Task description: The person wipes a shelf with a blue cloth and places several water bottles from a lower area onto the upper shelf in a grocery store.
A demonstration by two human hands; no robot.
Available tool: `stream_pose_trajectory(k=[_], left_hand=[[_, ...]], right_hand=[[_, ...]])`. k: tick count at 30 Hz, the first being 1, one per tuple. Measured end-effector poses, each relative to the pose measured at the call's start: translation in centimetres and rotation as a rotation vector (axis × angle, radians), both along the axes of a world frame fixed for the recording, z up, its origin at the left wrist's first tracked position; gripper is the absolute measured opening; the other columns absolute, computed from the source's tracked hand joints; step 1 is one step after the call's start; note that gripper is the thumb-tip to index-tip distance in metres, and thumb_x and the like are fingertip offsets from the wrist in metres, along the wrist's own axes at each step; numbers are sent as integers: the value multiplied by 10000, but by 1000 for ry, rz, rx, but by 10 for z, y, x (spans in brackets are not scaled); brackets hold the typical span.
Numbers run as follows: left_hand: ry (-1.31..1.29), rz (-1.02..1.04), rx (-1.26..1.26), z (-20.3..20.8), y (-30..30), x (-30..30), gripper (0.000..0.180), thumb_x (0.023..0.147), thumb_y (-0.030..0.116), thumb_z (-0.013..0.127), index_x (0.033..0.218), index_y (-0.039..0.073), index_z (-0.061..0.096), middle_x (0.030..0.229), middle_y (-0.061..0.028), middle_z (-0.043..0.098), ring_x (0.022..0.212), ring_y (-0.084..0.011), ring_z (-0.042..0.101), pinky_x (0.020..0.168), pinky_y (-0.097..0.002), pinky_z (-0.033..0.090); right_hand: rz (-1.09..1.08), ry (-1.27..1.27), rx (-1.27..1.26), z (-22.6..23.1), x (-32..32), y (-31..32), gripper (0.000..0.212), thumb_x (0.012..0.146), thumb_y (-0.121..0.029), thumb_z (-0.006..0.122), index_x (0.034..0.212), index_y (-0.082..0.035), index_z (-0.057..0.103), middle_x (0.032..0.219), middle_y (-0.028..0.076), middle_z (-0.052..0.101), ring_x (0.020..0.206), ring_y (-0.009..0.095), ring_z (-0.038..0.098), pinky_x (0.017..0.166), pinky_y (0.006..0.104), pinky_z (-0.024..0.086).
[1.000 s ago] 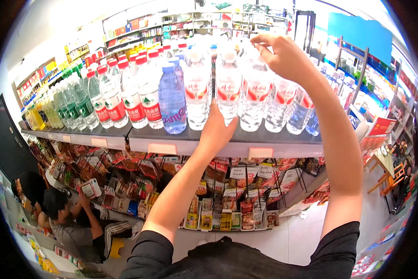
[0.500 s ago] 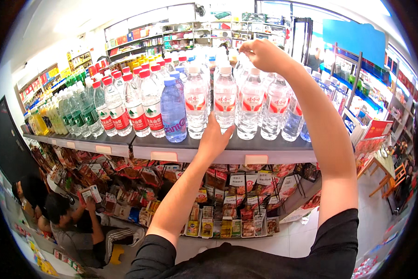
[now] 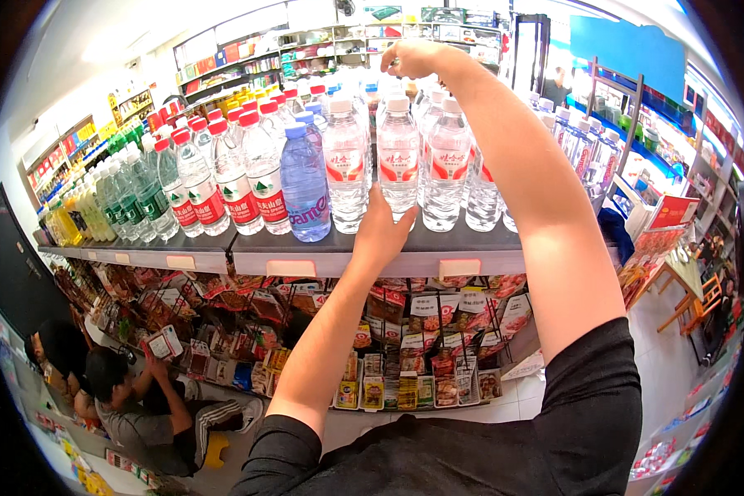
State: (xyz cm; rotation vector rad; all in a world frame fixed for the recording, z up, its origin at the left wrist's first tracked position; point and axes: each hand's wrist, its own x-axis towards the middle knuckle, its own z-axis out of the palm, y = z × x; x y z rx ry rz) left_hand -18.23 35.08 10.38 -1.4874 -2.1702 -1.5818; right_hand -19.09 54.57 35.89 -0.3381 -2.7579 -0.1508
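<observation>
My left hand (image 3: 383, 233) is at the front of the shelf, its thumb and fingers on either side of the lower part of a clear water bottle (image 3: 398, 153) with a white cap and red-and-white label. My right arm reaches up over the bottle rows. At its end, my right hand (image 3: 421, 58) hangs above the back bottles, fingers curled down and closed; anything between them is too small to make out. Similar white-capped bottles (image 3: 347, 161) stand on both sides. To the left is a blue-tinted bottle (image 3: 305, 186) with a blue cap.
Red-capped bottles (image 3: 264, 174) and green-tinted bottles (image 3: 150, 194) fill the shelf's left side. Below the shelf edge (image 3: 347, 264) hang snack packets (image 3: 421, 331). A person (image 3: 132, 405) sits low at the lower left. At right stands a small wooden table (image 3: 678, 277).
My right hand has moved left and higher, farther over the back rows. My left hand stays by the same bottle. The whole view has shifted slightly.
</observation>
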Motion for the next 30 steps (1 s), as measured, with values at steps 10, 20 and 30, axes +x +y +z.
stream_pose_trajectory(k=[10,20,30], left_hand=[[-81,-39,-11,7,-4,5,815,902,266,675,1402,-198,229,1382,-404,410,1302,-473,449,1072,-429,383],[-95,-45,-32,4,-1,2,837,910,287,661,1418,-198,205,1398,-407,393,1317,-477,433,1078,-426,378],[-56,-23,17,7,-6,7,749,901,251,676,1395,-133,266,1312,-372,484,1216,-480,518,1002,-445,434]], right_hand=[[-148,-190,-283,-8,-9,0,372,960,-338,631,1272,-138,608,902,72,717,747,142,701,668,287,576],[-89,-195,-222,-8,-19,14,252,935,-263,626,968,-25,703,796,69,694,676,146,667,615,284,559],[-181,-210,-268,-5,-19,7,198,885,-189,652,999,-28,680,803,54,675,663,133,638,589,283,549]])
